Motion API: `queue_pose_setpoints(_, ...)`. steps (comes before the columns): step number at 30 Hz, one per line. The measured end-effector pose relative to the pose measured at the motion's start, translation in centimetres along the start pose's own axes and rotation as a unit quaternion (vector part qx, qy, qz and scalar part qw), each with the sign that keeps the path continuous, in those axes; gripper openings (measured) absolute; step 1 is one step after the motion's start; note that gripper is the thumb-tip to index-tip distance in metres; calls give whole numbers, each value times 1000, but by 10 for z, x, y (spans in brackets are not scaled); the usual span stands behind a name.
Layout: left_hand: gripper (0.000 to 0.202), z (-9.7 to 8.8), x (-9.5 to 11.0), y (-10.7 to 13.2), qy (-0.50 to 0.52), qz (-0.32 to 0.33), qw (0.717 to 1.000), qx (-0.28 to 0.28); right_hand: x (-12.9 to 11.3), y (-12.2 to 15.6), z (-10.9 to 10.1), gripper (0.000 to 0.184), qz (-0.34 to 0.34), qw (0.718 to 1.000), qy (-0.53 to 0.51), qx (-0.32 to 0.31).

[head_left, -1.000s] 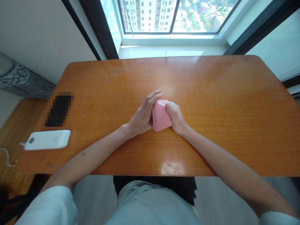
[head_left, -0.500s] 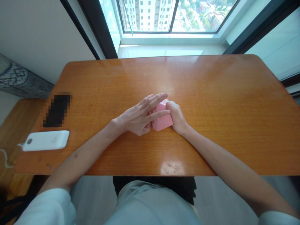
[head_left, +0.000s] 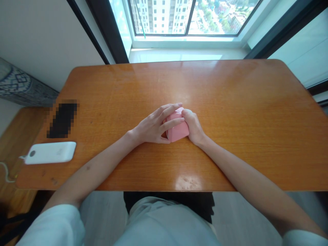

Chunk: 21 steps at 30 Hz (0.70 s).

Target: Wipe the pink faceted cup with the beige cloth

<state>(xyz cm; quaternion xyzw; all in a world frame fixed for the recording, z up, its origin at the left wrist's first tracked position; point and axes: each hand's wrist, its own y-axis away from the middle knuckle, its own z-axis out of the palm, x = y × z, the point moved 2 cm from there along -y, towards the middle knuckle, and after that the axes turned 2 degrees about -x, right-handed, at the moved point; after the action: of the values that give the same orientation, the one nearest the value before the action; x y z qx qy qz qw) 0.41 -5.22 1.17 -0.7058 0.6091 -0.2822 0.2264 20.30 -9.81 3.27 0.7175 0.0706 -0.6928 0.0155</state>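
A small folded pink paper piece [head_left: 178,131] lies on the orange wooden table [head_left: 230,102] near its middle. My left hand [head_left: 153,126] rests on the paper's left side, fingers laid across its top and pressing it down. My right hand [head_left: 194,128] grips the paper's right edge with curled fingers. The upper part of the paper is hidden under both hands.
A white power bank [head_left: 50,152] with a cable lies near the table's left front corner. Beside it lies a dark pixelated flat thing [head_left: 62,119]. A window sill [head_left: 184,53] runs behind the table's far edge.
My left hand moved from beside the paper onto its top, fingers laid across it. The paper, raised a second ago, now lies flatter. My right hand kept its hold.
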Motion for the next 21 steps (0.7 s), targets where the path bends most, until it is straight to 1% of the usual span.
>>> queue_pose_setpoints(3,97,0,-3,0,10,-14,1000,1,7,-1,-1,69,1,1000,0,7)
queue_pose_setpoints(9,102,-2,-2,-1,3,12,1000,25,20,-1,-4,73,-17,1000,6,-2)
queue_pose_setpoints(15,102,-2,-1,1,4,-24,1000,-2,16,-1,-3,73,-35,999,14,-4)
queue_pose_setpoints(21,100,-6,3,-3,-9,-33,999,-5,14,0,-3,73,-40,999,13,-13)
